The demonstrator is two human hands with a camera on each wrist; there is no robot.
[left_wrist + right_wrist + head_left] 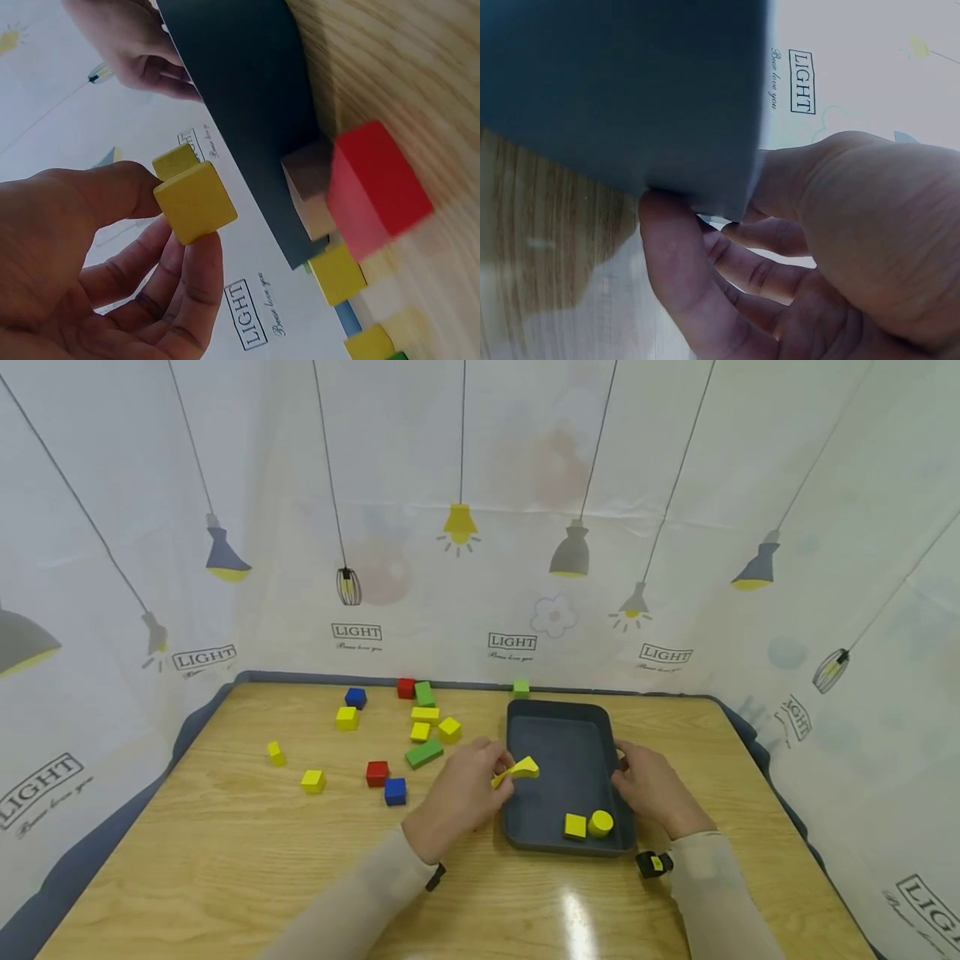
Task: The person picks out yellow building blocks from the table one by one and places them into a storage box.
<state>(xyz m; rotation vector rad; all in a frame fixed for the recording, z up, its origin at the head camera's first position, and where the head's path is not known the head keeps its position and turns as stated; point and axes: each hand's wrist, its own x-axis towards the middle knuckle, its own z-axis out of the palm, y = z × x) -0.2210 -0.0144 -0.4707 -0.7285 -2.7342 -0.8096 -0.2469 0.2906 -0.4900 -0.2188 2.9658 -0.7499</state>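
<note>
Over the left edge of a dark grey tray (pixel 558 752), my left hand (pixel 467 789) pinches a yellow arch-shaped block (pixel 527 767) between thumb and fingers. In the left wrist view this yellow block (pixel 196 202) shows a square end toward the camera. My right hand (pixel 654 785) grips the tray's right wall, thumb at the rim and fingers outside, as the right wrist view also shows at the tray wall (pixel 697 112). A yellow square block (pixel 575 826) and a yellow cylinder (pixel 601 823) lie in the tray's near right corner.
Several yellow, red, blue and green blocks lie left of the tray, among them a green block (pixel 424 753) and a red block (pixel 377 773). Beside the tray's left wall are another red block (pixel 379 191) and a plain wooden block (pixel 307 191). A printed curtain (pixel 420 635) surrounds the table.
</note>
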